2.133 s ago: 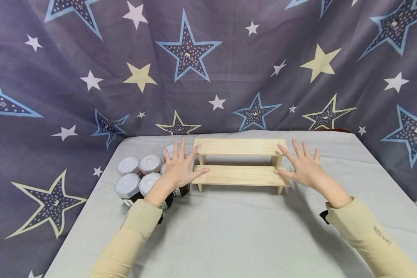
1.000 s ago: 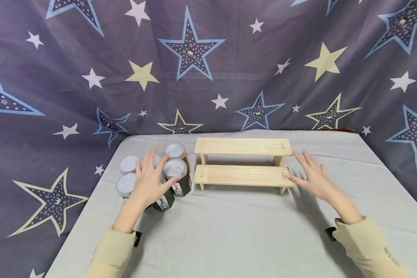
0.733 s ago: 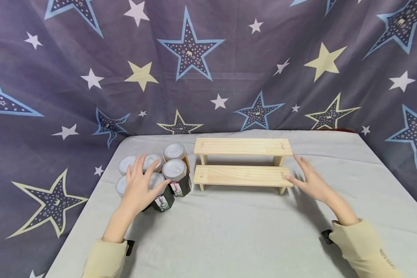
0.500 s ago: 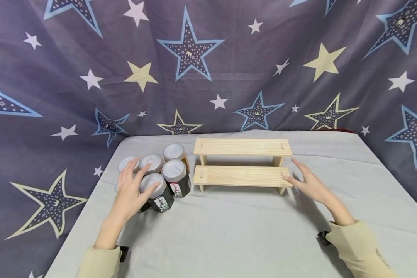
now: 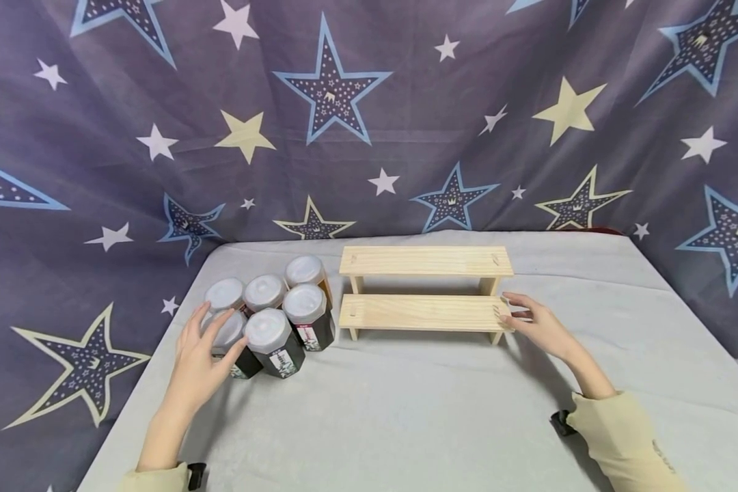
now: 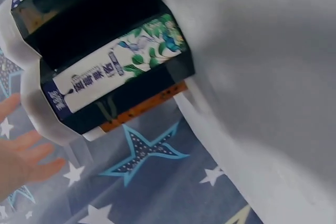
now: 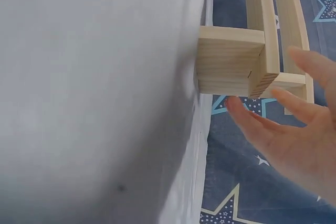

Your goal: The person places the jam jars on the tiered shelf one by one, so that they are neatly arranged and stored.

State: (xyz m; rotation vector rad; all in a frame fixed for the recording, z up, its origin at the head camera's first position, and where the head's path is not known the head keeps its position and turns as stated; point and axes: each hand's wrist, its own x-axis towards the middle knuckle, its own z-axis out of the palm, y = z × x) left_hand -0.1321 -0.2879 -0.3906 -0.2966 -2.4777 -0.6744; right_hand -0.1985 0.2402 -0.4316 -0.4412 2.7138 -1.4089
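On the left of the table stand several jars with white lids and dark, labelled bodies, grouped close together. My left hand (image 5: 192,365) is at the front-left jar (image 5: 228,335), fingers spread around its lid. In the left wrist view, the fingertips (image 6: 47,169) appear apart from the jar (image 6: 100,80), whose label carries leaves and writing. A two-step wooden shelf (image 5: 427,311) stands right of the jars. My right hand (image 5: 542,329) is at the right end of its lower step, thumb and fingers apart, gripping nothing. Whether its thumb touches the wood, I cannot tell.
A pale cloth covers the table (image 5: 400,410). Behind and to the left hangs a dark star-patterned curtain (image 5: 406,143). The rear-right jar (image 5: 306,271), with an orange-brown side, stands close to the shelf's left end.
My left hand has moved left and towards me, from the shelf's left end across the jars to the front-left one. The right hand has lowered slightly beside the shelf's right end.
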